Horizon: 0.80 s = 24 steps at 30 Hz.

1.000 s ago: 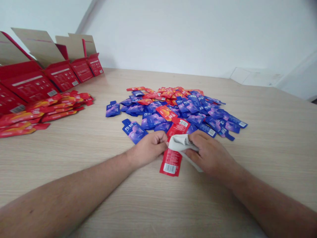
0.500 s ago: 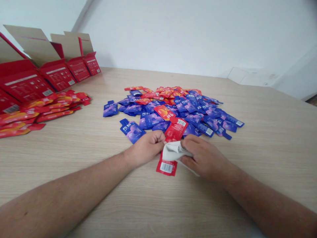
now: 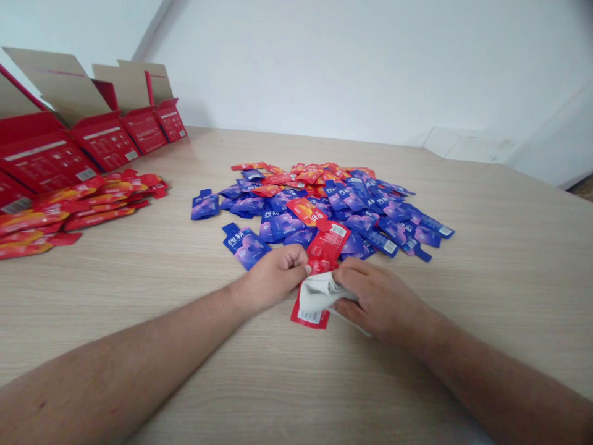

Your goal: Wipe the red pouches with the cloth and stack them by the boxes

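Observation:
A red sachet (image 3: 321,322) lies on the table between my hands, printed side with a barcode up. My left hand (image 3: 278,275) is closed at its left edge, thumb against the pouch. In my right hand (image 3: 377,300) is a bunched white cloth (image 3: 317,290), pressed on the sachet and covering its middle and part of the barcode. Just beyond, more red packaging with a second barcode (image 3: 331,240) reaches the pile; the cloth and fingers hide whether it is a separate sachet. A blue sachet (image 3: 248,248) rests behind my left hand.
A mixed pile of blue sachets (image 3: 361,222) and orange-red sachets (image 3: 315,173) spreads over the table's middle. More orange-red sachets (image 3: 99,201) are stacked at left, before several red cartons (image 3: 104,139) with raised flaps. A white wall rises behind the table (image 3: 486,259).
My right hand has moved the cloth slightly left and down along the sachet, now covering part of the lower barcode. My left hand stays at the sachet's edge.

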{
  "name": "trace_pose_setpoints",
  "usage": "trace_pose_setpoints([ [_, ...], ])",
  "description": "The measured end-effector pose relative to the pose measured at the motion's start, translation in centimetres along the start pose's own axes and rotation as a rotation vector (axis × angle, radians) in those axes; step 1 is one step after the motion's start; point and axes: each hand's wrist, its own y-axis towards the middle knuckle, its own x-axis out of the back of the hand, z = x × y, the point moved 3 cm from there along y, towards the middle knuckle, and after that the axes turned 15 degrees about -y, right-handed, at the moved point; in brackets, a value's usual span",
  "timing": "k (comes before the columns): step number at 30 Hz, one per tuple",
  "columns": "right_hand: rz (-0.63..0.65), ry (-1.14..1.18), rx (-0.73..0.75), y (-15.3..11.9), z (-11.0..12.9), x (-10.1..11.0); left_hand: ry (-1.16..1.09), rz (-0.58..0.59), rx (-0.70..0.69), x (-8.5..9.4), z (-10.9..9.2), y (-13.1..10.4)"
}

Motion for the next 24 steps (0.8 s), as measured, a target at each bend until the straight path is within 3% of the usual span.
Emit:
trace_pose_setpoints([
  [5, -0.104, -0.040, -0.189, 0.1, -1.4, 0.1, 0.007, 0.029, 0.028, 0.0, 0.0, 0.1],
  [10, 0.032, 0.016, 0.014, 0.0, 0.1, -0.1, 0.003, 0.006, 0.018, 0.1, 0.0, 0.0],
  [16, -0.087, -0.043, -0.176, 0.1, -1.1, 0.0, 0.034, 0.014, 0.024, 0.1, -0.1, 0.1],
  [21, 0.038, 0.029, 0.054, 0.0, 0.2, -0.3, 0.020, 0.008, 0.022, 0.0, -0.3, -0.1],
  [24, 0.008, 0.008, -0.004, -0.1, -0.1, -0.1, -0.004, 0.013, 0.023, 0.0, -0.1, -0.1],
])
